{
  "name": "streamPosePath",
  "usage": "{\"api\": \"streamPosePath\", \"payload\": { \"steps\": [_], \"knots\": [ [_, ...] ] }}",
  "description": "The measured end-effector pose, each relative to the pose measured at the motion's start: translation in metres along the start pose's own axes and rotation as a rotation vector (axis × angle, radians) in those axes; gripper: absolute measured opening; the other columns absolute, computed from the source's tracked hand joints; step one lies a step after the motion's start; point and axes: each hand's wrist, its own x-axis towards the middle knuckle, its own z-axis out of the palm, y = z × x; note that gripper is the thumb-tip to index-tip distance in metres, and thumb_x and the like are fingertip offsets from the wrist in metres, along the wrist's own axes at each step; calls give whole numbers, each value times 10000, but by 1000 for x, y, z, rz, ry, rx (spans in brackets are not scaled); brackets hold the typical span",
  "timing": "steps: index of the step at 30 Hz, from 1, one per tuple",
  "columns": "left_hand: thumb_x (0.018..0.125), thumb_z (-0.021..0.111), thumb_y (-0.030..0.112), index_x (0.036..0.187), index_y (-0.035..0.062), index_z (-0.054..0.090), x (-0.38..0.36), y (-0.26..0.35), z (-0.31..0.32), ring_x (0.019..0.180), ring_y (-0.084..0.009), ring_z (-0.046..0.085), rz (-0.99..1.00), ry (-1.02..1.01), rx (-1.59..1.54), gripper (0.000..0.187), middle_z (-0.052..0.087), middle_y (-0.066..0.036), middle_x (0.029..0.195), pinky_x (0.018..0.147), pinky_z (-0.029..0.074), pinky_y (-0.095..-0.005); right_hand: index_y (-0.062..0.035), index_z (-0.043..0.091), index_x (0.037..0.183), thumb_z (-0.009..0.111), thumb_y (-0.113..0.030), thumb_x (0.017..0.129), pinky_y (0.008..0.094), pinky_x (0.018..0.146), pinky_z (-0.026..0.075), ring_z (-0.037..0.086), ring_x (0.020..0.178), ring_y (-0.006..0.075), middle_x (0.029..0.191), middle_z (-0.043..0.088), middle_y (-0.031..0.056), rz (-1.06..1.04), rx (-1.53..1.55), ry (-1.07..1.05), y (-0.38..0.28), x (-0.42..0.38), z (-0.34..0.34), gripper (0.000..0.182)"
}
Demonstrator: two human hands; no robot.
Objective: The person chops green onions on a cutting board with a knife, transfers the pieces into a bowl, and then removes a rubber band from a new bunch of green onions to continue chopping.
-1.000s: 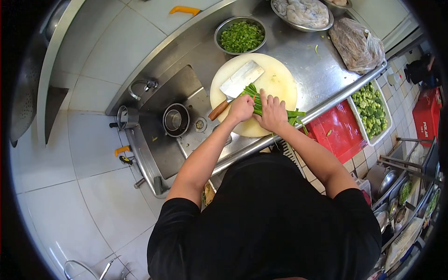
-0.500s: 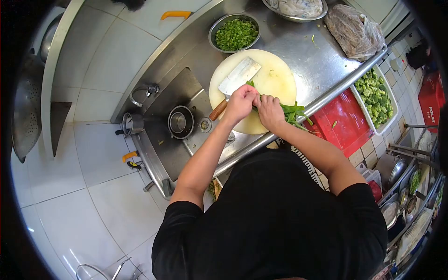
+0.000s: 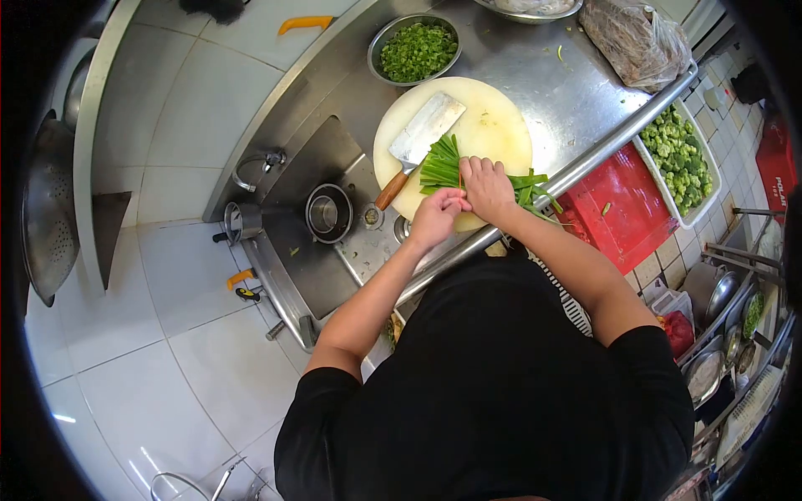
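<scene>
A bunch of green stalks (image 3: 440, 165) lies across the round cutting board (image 3: 501, 117), with cut ends fanned toward the cleaver. My right hand (image 3: 489, 190) is closed over the middle of the bunch. Against it, at the near side of the bunch, my left hand (image 3: 438, 215) is pinched; a thin reddish band shows by its fingertips. The cleaver (image 3: 428, 128) rests flat on the board's left part, its wooden handle (image 3: 392, 189) pointing toward the sink. Leafy ends stick out to the right of my right hand.
Behind the board stands a metal bowl (image 3: 373, 58) of chopped greens. A sink (image 3: 309, 188) with a small pot (image 3: 327, 214) is at the left. Past the counter's steel edge (image 3: 585, 159) are a red crate (image 3: 614, 213) and a white tray (image 3: 713, 185) of broccoli. A plastic bag (image 3: 631, 42) sits back right.
My left hand has moved down toward the near edge, uncovering the fanned stalks. My right hand has shifted slightly and still covers the bunch.
</scene>
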Motion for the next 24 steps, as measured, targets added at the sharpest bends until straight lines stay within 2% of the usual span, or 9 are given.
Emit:
{"api": "streamPosePath", "payload": {
  "steps": [2,3,7,11,17,20,22,23,24],
  "knots": [
    [966,538,8,1218,11,576,6,8,-10,959,-138,654,-118,-50,-316,255,712,-99,1061,882,492,-263,-24,477,1261,656,-284,817,415,841,451,581,1026,267,1101,576,106,3,18,22,1,0,3,546],
    [930,550,-33,1266,8,544,10,11,-18,982,-153,658,-163,-83,-352,338,709,-118,1110,895,505,-281,-26,482,1251,662,-270,811,419,841,453,584,1030,269,1101,579,107,9,35,44,2,0,4,535],
    [884,524,-95,1310,1,463,13,21,-22,1022,-173,653,-199,-19,-467,441,691,-152,1161,902,517,-294,-48,506,1209,617,-228,842,410,847,441,588,1021,259,1097,584,106,25,63,62,3,0,7,424],
    [880,523,-101,1262,10,458,10,19,-20,1042,-180,643,-173,1,-413,403,684,-155,1165,910,508,-297,-44,511,1218,616,-226,847,411,858,442,591,1031,264,1103,586,107,33,75,83,3,0,9,426],
    [907,502,-76,1206,18,448,6,3,-6,1082,-169,623,-71,29,-219,318,684,-133,1155,923,479,-295,-30,503,1219,675,-259,820,414,868,443,584,1051,268,1114,581,122,37,84,49,3,1,6,491],
    [926,499,-39,1193,14,462,4,9,2,1025,-192,661,44,89,-23,275,700,-129,1102,873,500,-314,-20,499,1213,706,-280,800,413,873,444,583,1051,271,1111,581,128,52,100,21,4,1,4,530],
    [934,512,-7,1172,10,474,-1,32,9,943,-244,695,232,162,442,241,706,-138,1011,815,522,-346,-17,497,1207,715,-287,793,413,877,445,585,1047,274,1106,582,132,58,120,16,4,1,4,541],
    [906,544,11,1144,10,487,-2,37,11,893,-361,679,338,167,464,245,696,-157,968,787,533,-427,-18,500,1197,719,-294,790,414,876,449,586,1041,278,1099,582,134,59,131,9,5,1,4,538],
    [906,544,11,1144,10,487,-4,37,11,893,-361,679,338,170,464,245,696,-157,968,787,533,-427,-18,503,1186,723,-300,788,415,876,452,588,1036,282,1092,583,137,62,141,3,6,2,4,535]
  ]
}}
